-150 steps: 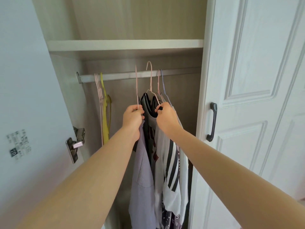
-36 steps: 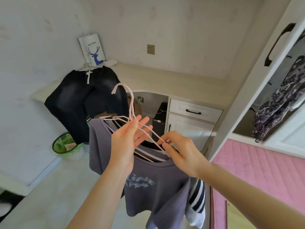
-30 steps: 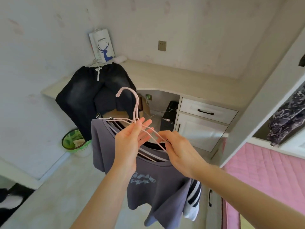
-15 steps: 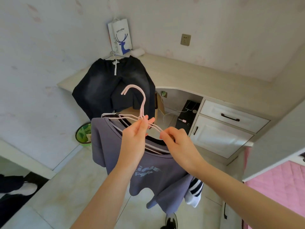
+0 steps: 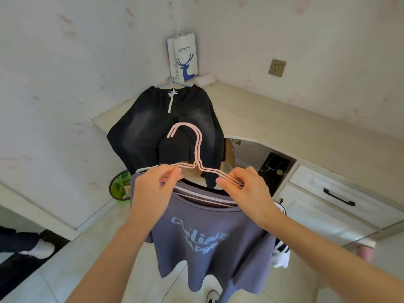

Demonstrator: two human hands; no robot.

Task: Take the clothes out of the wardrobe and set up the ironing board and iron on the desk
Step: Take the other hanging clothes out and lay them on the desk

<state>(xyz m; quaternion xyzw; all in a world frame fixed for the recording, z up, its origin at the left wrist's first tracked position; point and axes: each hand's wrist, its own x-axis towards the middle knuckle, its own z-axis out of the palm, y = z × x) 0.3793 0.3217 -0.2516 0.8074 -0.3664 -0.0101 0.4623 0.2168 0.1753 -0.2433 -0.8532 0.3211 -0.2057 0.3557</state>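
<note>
So you're pinching the pink hangers (image 5: 198, 149) with both hands: your left hand (image 5: 153, 189) is curling round the left shoulder wire and your right hand (image 5: 244, 191) is nipping the right one. The purple T-shirt (image 5: 207, 235) is dangling just below them, its bar running left to right. Its print is too smeared to read. The desk (image 5: 284, 127) is lying straight ahead past your knuckles, about equal reach for either hand I'd say, with black trousers (image 5: 153, 123) draped over its edge. Beyond that, a paper bag (image 5: 185, 57) is showing "luckin coffee".
</note>
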